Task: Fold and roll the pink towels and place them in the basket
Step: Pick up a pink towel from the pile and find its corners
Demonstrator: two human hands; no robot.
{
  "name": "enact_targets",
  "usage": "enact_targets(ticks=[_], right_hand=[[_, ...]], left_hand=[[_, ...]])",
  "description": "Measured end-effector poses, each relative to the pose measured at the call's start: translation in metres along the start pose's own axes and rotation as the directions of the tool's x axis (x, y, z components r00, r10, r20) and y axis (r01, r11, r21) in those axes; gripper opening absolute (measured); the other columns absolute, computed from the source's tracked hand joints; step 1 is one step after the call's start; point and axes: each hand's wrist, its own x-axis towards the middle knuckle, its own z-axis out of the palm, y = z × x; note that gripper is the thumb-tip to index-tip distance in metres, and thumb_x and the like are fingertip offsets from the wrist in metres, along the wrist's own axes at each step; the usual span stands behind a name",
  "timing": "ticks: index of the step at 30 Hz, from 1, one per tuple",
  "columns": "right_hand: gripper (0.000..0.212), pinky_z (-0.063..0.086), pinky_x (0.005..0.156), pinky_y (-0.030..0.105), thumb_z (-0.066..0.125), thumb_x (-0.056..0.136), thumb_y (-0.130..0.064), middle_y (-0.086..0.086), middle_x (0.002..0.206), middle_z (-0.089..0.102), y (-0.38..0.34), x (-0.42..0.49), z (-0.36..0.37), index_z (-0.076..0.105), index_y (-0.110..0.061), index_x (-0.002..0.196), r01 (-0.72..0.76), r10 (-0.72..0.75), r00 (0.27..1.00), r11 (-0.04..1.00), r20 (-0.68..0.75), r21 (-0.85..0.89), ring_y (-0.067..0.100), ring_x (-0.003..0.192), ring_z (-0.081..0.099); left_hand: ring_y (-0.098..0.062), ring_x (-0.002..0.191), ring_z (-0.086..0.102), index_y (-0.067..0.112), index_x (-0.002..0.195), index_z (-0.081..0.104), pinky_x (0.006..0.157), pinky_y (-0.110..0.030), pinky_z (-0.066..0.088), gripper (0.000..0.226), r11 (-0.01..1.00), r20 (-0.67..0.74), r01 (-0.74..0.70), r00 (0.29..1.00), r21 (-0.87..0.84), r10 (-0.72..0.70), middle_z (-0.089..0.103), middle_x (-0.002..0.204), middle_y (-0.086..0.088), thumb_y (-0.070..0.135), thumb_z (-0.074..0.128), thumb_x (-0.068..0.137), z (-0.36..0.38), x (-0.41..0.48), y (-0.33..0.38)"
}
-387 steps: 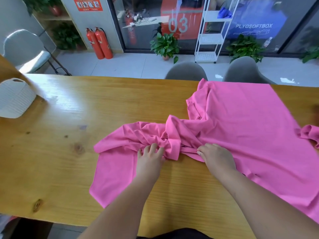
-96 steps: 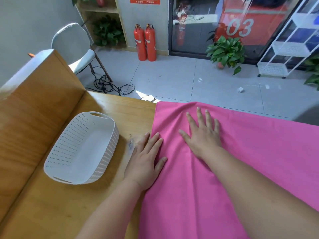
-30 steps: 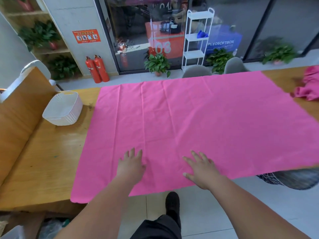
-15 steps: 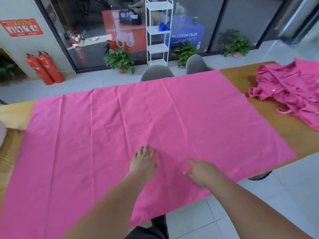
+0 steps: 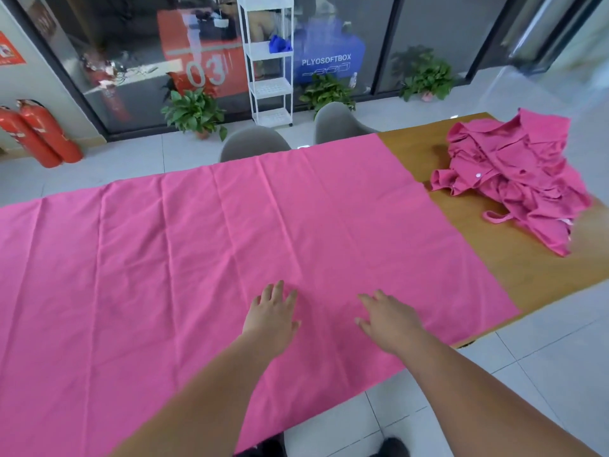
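Observation:
A large pink towel (image 5: 204, 252) lies spread flat over most of the wooden table (image 5: 514, 278), with its near edge hanging past the table's front. My left hand (image 5: 272, 313) rests palm down on the towel near its front middle, fingers apart. My right hand (image 5: 387, 316) lies flat on the towel just to the right, fingers spread too. Neither hand holds anything. A crumpled heap of pink towels (image 5: 514, 179) sits on the bare wood at the far right. The basket is out of view.
Two grey chairs (image 5: 253, 143) stand behind the table's far edge. Beyond them are a white shelf rack (image 5: 268, 61), potted plants (image 5: 196, 112), glass doors and two red fire extinguishers (image 5: 39, 133). Tiled floor shows at the lower right.
The view has swung to the right, so the basket has left the frame and the crumpled heap has come in. Both hands have stayed flat on the towel, sliding rightward along its front part.

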Motion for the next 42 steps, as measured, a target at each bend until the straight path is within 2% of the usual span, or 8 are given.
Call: enact_targets(ticks=[6, 10, 14, 22, 26, 32, 38, 42], right_hand=[[0.086, 0.029, 0.12, 0.064, 0.054, 0.101, -0.06, 0.008, 0.175, -0.011, 0.088, 0.009, 0.01, 0.006, -0.033, 0.167, 0.015, -0.013, 0.998, 0.999, 0.058, -0.042, 0.041, 0.16, 0.0], [0.083, 0.034, 0.12, 0.056, 0.052, 0.102, -0.062, 0.002, 0.176, -0.004, 0.157, 0.002, 0.019, 0.009, -0.036, 0.167, 0.146, -0.137, 0.983, 0.987, 0.119, -0.067, 0.04, 0.158, 0.01], [0.07, 0.041, 0.116, 0.057, 0.048, 0.103, -0.061, 0.003, 0.173, 0.015, 0.209, 0.009, 0.005, 0.019, -0.042, 0.164, 0.263, -0.258, 0.962, 0.964, 0.085, -0.046, 0.036, 0.154, 0.023], [0.085, 0.021, 0.127, 0.061, 0.05, 0.103, -0.061, 0.003, 0.175, -0.018, 0.302, 0.004, 0.02, 0.0, -0.038, 0.167, 0.231, -0.222, 0.965, 0.972, 0.141, -0.047, 0.041, 0.16, -0.006], [0.074, 0.036, 0.12, 0.057, 0.039, 0.103, -0.067, 0.005, 0.176, 0.003, 0.309, 0.003, 0.02, 0.016, -0.036, 0.166, 0.256, -0.254, 0.967, 0.965, 0.033, -0.062, 0.04, 0.158, 0.01], [0.084, 0.017, 0.125, 0.065, 0.032, 0.101, -0.074, -0.001, 0.172, -0.029, 0.327, -0.005, 0.04, -0.011, -0.041, 0.165, 0.238, -0.232, 0.969, 0.969, 0.084, -0.064, 0.034, 0.16, -0.017], [0.076, 0.031, 0.118, 0.068, 0.025, 0.102, -0.074, 0.002, 0.176, -0.008, 0.32, -0.007, 0.038, 0.003, -0.039, 0.166, 0.159, -0.158, 0.987, 0.986, 0.022, -0.043, 0.037, 0.16, 0.001], [0.078, 0.023, 0.12, 0.072, 0.024, 0.101, -0.075, 0.004, 0.176, -0.01, 0.297, -0.005, 0.029, -0.002, -0.04, 0.166, 0.196, -0.196, 0.981, 0.978, 0.008, -0.065, 0.039, 0.161, -0.002]], left_hand=[[-0.037, 0.161, 0.003, 0.023, 0.168, 0.005, 0.13, -0.051, 0.018, 0.075, 0.997, -0.022, -0.024, 0.999, 0.071, 0.025, -0.007, 0.175, -0.013, 0.043, 0.045, 0.108, 0.004, 0.009, 0.072], [-0.032, 0.162, -0.001, 0.027, 0.169, 0.0, 0.13, -0.051, 0.016, 0.078, 1.0, 0.024, 0.005, 1.0, 0.022, -0.005, -0.013, 0.176, -0.002, 0.046, 0.044, 0.107, 0.019, 0.007, 0.148], [-0.038, 0.159, 0.01, 0.026, 0.167, 0.011, 0.124, -0.056, 0.028, 0.076, 0.991, 0.042, 0.126, 0.991, 0.049, -0.128, 0.005, 0.175, -0.008, 0.054, 0.046, 0.106, 0.025, 0.011, 0.211], [-0.032, 0.162, -0.007, 0.034, 0.167, -0.006, 0.121, -0.066, 0.031, 0.088, 0.97, 0.153, 0.24, 0.96, -0.025, -0.233, -0.018, 0.175, 0.004, 0.055, 0.052, 0.103, 0.026, 0.012, 0.272], [-0.032, 0.162, 0.001, 0.032, 0.167, 0.002, 0.12, -0.065, 0.033, 0.085, 0.955, 0.111, 0.291, 0.952, -0.058, -0.284, -0.01, 0.176, 0.001, 0.054, 0.054, 0.103, 0.02, 0.011, 0.285], [-0.034, 0.161, -0.004, 0.031, 0.167, -0.001, 0.116, -0.065, 0.037, 0.087, 0.938, 0.135, 0.344, 0.932, -0.031, -0.337, -0.013, 0.175, -0.004, 0.058, 0.051, 0.103, 0.028, 0.008, 0.299], [-0.035, 0.161, 0.001, 0.029, 0.167, 0.002, 0.116, -0.064, 0.039, 0.086, 0.944, 0.112, 0.329, 0.939, -0.026, -0.324, -0.011, 0.175, -0.004, 0.062, 0.049, 0.102, 0.029, 0.004, 0.301], [-0.034, 0.162, 0.0, 0.029, 0.167, 0.003, 0.12, -0.065, 0.033, 0.086, 0.929, 0.087, 0.363, 0.93, -0.074, -0.356, -0.011, 0.176, -0.003, 0.059, 0.052, 0.102, 0.026, -0.006, 0.285]])
